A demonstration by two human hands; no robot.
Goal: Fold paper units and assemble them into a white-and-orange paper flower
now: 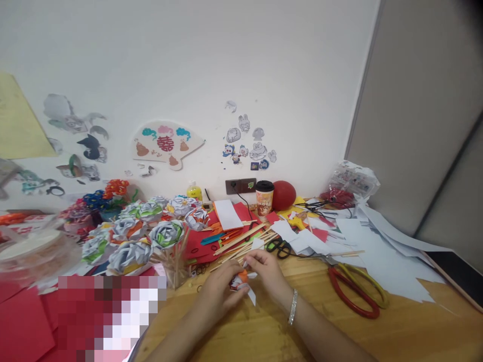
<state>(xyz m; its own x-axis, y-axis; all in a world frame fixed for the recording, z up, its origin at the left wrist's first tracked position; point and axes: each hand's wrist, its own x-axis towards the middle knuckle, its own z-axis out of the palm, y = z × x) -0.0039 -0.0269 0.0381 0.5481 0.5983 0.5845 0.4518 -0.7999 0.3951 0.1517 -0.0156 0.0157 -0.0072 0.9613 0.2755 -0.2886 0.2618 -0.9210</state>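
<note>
My left hand [219, 289] and my right hand [266, 271] meet over the wooden table [264, 332] and pinch a small folded piece of white and orange paper [243, 278] between their fingers. A white paper strip hangs down from it. My right wrist wears a silver bracelet [293, 306]. Just behind my hands lie several wooden sticks [241, 239] and black-handled scissors [279, 247].
Several paper roses [151, 234] are heaped at the left, with red paper sheets [22, 322] in front. Red and yellow scissors [354, 294] lie to the right beside white paper scraps [377, 251]. A paper cup [264, 197] and a red ball [284, 195] stand by the wall.
</note>
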